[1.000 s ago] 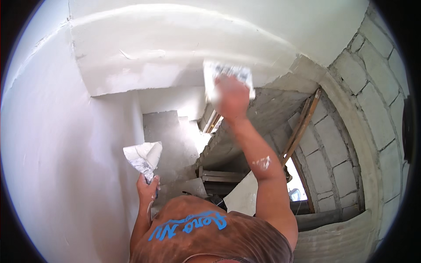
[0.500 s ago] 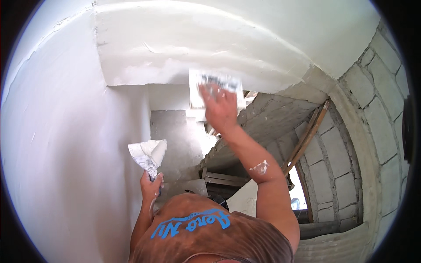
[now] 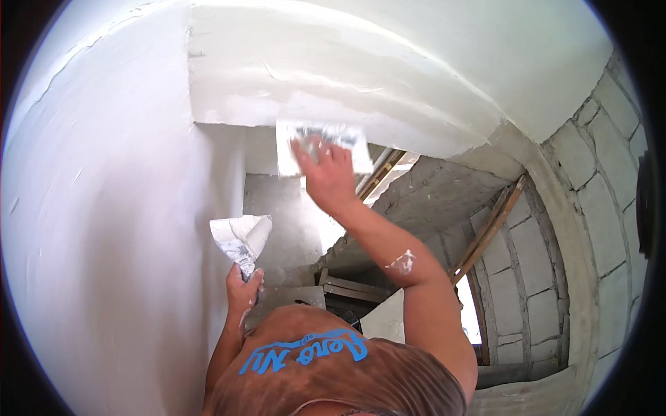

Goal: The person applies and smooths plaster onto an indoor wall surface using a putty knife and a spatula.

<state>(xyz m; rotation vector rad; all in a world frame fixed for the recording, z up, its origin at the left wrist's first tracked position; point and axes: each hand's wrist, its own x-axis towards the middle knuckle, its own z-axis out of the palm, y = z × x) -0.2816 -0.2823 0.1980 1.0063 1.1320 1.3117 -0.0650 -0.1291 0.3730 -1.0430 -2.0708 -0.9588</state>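
Observation:
My right hand [image 3: 326,173] reaches up and grips a plastering trowel [image 3: 354,154] with a wide, whitish, rectangular blade. The blade lies at the lower edge of the white plastered beam [image 3: 305,76]; whether it touches cannot be told. Its handle is mostly hidden by my fingers. Lower on the left, my left hand [image 3: 243,290] is closed round the handle of a putty knife [image 3: 241,239]. White plaster is heaped on its broad blade, which points upward. A smear of plaster marks my right forearm [image 3: 399,253].
A smooth white wall [image 3: 118,229] runs close along my left. On the right stands a bare block wall [image 3: 527,305], with wooden poles [image 3: 489,229] leaning near it. Rough concrete [image 3: 437,184] slopes behind my right arm. Wooden boards [image 3: 354,290] lie below.
My right hand and the trowel have moved a little left and slightly down along the beam's edge. The view has shifted slightly. My left hand still holds the loaded putty knife.

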